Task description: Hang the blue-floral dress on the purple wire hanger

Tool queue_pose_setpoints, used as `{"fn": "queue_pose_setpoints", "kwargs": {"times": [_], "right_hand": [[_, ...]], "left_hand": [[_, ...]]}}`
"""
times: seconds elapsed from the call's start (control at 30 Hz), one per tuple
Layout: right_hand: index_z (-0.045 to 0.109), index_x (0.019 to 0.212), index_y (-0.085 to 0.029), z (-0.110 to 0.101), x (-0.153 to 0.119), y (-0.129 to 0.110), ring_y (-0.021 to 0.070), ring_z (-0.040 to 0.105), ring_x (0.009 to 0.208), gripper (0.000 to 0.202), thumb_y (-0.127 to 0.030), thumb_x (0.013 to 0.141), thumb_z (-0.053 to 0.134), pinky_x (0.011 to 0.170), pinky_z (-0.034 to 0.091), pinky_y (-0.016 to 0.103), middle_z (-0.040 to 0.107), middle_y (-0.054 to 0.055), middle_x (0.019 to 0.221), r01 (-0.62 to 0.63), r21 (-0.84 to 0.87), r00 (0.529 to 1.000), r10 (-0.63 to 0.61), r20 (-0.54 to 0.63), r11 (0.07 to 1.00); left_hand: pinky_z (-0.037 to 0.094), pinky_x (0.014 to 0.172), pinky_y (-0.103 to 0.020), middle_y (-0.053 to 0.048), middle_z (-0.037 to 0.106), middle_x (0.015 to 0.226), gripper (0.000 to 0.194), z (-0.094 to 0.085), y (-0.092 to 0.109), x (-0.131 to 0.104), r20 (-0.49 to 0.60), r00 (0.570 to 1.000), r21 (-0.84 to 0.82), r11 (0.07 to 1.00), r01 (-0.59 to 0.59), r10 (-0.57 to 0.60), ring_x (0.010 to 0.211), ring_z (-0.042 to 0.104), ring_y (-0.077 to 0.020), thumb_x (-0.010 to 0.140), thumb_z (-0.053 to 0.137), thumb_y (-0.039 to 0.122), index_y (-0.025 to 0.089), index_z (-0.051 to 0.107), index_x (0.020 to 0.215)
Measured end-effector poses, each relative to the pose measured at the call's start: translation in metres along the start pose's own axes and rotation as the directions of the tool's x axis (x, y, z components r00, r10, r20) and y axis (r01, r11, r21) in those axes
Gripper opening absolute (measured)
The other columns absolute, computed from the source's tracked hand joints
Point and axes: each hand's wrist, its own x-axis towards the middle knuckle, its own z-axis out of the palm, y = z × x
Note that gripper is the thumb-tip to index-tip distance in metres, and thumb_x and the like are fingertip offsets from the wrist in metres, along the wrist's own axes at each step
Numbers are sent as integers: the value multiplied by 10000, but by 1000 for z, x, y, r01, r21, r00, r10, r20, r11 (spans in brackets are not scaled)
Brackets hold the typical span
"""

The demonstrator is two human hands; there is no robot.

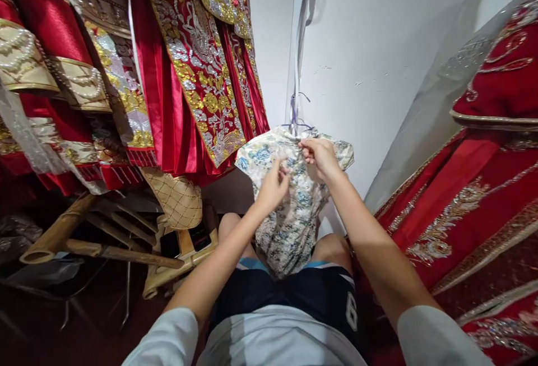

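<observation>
A pale floral garment point(288, 214) with short sleeves, patterned in blue and green, hangs in front of my lap. A thin purple hanger point(295, 121) shows at its neckline, below white straps point(296, 46) that run up along the wall. My right hand point(321, 156) is closed, its fingers pinching the cloth just below the neckline. Lower and to the left, my left hand point(275, 184) is in front of the garment's chest with its fingers curled together. Whatever lies between those fingertips, if anything, is too small to make out.
Red and gold embroidered costumes point(202, 69) hang at the left. Beaded red garments point(474, 186) hang at the right, close to my right arm. A bamboo chair point(121, 251) stands at lower left, with dark flat objects point(199, 237) beside it. Ahead is a white wall point(365, 46).
</observation>
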Motion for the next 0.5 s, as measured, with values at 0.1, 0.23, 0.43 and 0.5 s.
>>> {"fn": "queue_pose_setpoints", "kwargs": {"times": [0.1, 0.23, 0.43, 0.5], "right_hand": [[618, 630, -145, 0, -3, -4, 55, 346, 361, 157, -223, 750, 684, 353, 245, 184, 445, -52, 418, 46, 2, 994, -46, 101, 999], [613, 606, -157, -2, 3, -2, 57, 322, 367, 157, -237, 724, 681, 385, 239, 206, 409, -69, 406, 124, -32, 985, -119, 121, 992], [521, 462, -194, -1, 1, 44, 66, 309, 408, 215, -199, 636, 647, 433, 203, 223, 438, -57, 398, 110, -240, 994, -109, 17, 964], [508, 450, -199, -2, -7, 56, 68, 305, 405, 213, -218, 628, 624, 434, 191, 225, 424, -57, 395, 88, -230, 996, -85, 23, 969]], "left_hand": [[431, 675, -259, -29, 673, 851, 346, -17, 18, 55, -34, 987, 41, 987, -153, 154, 669, 591, -157, 950, 496, 240, 201, 562, 1287], [393, 668, -261, -11, 635, 721, 157, -18, 31, 86, 11, 953, 188, 936, -298, 301, 668, 565, -153, 949, 530, 240, 178, 629, 844], [411, 723, -256, -2, 614, 783, 167, -46, 17, 92, -393, 874, 178, 956, -232, 285, 758, 555, -129, 968, 518, 216, 172, 589, 823], [413, 699, -236, 9, 579, 769, 217, -71, -3, 94, -547, 822, 84, 988, -132, 157, 747, 522, -108, 996, 475, 218, 161, 556, 803]]}}
